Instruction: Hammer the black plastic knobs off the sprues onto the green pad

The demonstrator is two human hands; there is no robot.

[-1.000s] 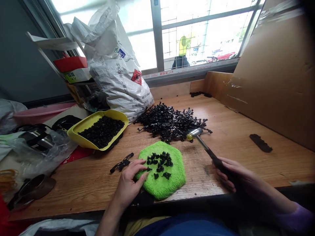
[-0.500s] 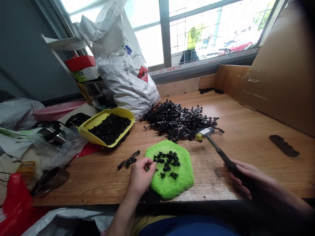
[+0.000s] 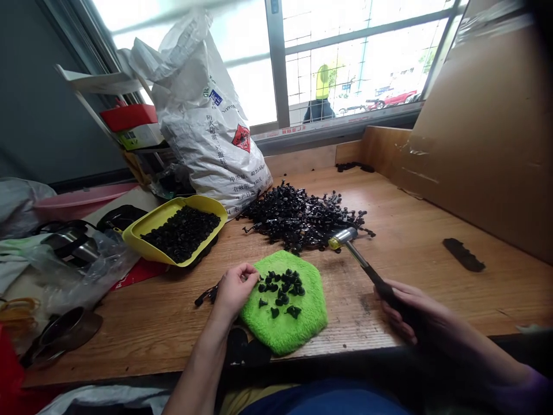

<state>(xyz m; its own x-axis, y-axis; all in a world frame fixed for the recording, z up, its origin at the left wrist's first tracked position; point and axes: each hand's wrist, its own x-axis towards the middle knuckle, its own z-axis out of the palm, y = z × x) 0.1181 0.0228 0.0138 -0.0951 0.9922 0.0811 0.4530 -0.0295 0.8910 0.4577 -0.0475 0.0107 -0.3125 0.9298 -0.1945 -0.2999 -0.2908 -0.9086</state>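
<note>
My left hand (image 3: pixel 235 288) is at the left edge of a green fluffy pad (image 3: pixel 309 317), its thumb and fingers pinched together; what they hold, if anything, is too small to tell. Several small black parts (image 3: pixel 283 298) lie scattered on the pad. My right hand (image 3: pixel 406 308) grips the dark handle of a hammer (image 3: pixel 356 253), whose metal head with a yellow tip is just in front of a large heap of black parts (image 3: pixel 302 216). A black branched piece (image 3: pixel 207 295) lies on the wood, partly hidden behind my left hand.
A yellow tray (image 3: pixel 151 251) of black parts stands at the left, with a white sack (image 3: pixel 211 132) behind it. Cardboard (image 3: pixel 484 144) leans at the right. A brown cup (image 3: pixel 69 334) is near the left front edge. A dark strip (image 3: pixel 464 255) lies at right.
The view has shifted to the right. My left hand has moved a little up and away from the small parts, toward the pad's upper left edge. My right hand still holds the hammer.
</note>
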